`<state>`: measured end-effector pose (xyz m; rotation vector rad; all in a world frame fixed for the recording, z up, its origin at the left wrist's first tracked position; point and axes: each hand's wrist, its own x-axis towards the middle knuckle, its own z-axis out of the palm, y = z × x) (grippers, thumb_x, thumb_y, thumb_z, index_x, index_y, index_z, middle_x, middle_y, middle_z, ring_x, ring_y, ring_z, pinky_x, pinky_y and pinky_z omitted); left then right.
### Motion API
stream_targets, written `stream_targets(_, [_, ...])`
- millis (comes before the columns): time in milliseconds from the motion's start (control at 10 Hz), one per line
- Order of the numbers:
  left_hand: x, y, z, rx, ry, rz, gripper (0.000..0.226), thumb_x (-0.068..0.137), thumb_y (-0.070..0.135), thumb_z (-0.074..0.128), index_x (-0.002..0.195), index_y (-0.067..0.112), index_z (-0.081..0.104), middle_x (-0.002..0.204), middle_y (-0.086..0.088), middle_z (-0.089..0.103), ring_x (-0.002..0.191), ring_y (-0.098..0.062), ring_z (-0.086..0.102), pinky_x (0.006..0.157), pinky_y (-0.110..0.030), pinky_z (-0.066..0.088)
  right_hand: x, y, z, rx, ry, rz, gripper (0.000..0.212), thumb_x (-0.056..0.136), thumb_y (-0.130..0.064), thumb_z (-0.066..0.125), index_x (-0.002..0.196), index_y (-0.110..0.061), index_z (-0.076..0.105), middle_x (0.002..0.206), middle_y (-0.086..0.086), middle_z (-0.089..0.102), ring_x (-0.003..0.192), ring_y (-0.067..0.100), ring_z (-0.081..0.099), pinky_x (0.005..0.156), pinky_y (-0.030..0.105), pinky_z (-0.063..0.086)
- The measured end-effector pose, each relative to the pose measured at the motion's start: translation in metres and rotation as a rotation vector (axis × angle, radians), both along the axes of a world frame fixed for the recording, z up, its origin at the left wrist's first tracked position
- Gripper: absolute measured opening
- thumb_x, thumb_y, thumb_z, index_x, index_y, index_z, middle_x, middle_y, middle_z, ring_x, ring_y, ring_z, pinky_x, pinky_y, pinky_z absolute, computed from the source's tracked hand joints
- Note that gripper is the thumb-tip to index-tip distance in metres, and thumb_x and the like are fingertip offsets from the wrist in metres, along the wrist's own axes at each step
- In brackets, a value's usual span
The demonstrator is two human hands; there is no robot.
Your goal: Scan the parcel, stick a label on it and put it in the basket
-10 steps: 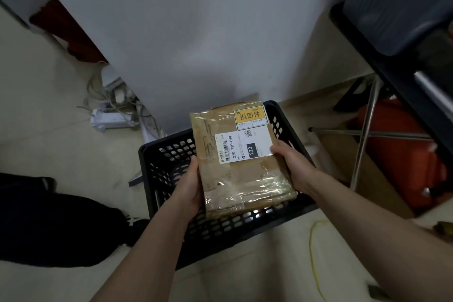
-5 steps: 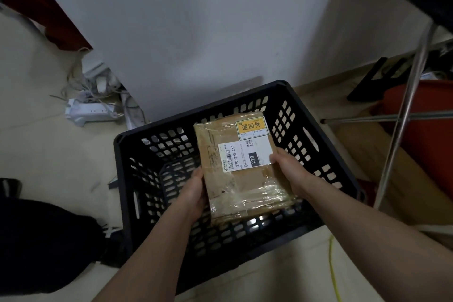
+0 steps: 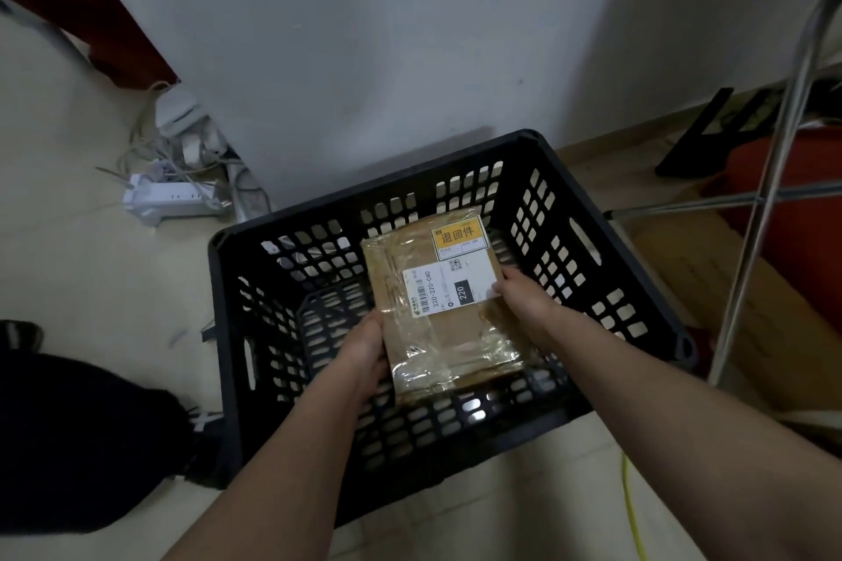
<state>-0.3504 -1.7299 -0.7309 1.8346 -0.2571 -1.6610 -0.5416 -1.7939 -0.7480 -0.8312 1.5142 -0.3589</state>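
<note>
A brown cardboard parcel (image 3: 449,335) wrapped in clear tape sits low inside the black perforated basket (image 3: 606,287) on the floor. It carries a white shipping label (image 3: 444,282) with a barcode and a yellow sticker (image 3: 458,235) at its far end. My left hand (image 3: 364,353) grips the parcel's left edge. My right hand (image 3: 524,298) grips its right edge, thumb on the white label. Whether the parcel rests on the basket's bottom is unclear.
A white wall panel (image 3: 364,36) stands just behind the basket. A white power strip with cables (image 3: 171,196) lies on the floor to the left. Metal table legs (image 3: 770,178) and red items are at the right. A dark shape (image 3: 68,437) lies at the lower left.
Both hands have lowered the parcel from above the basket's rim down into the basket. The view has moved closer over the basket.
</note>
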Motion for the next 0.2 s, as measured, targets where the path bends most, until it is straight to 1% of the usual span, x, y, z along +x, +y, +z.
stream_targets(100, [0.004, -0.003, 0.017, 0.044, -0.144, 0.039, 0.033, 0.099, 0.022, 0.039, 0.077, 0.014, 0.062, 0.059, 0.002, 0.059, 0.054, -0.014, 0.052, 0.052, -0.024, 0.044, 0.0, 0.0, 0.012, -0.031, 0.185, 0.002, 0.03, 0.09, -0.006, 0.043, 0.113, -0.011, 0.061, 0.108, 0.012, 0.067, 0.094, 0.031, 0.064, 0.082, 0.042, 0.055])
stream_targets(200, [0.002, 0.0, 0.074, 0.063, -0.172, 0.073, 0.037, 0.099, 0.022, 0.041, 0.065, 0.011, 0.05, 0.058, -0.002, 0.047, 0.05, -0.015, 0.044, 0.05, -0.026, 0.046, -0.006, 0.004, 0.06, -0.006, 0.226, -0.053, 0.018, 0.088, 0.0, 0.046, 0.095, 0.0, 0.063, 0.088, 0.018, 0.067, 0.078, 0.03, 0.065, 0.069, 0.039, 0.055])
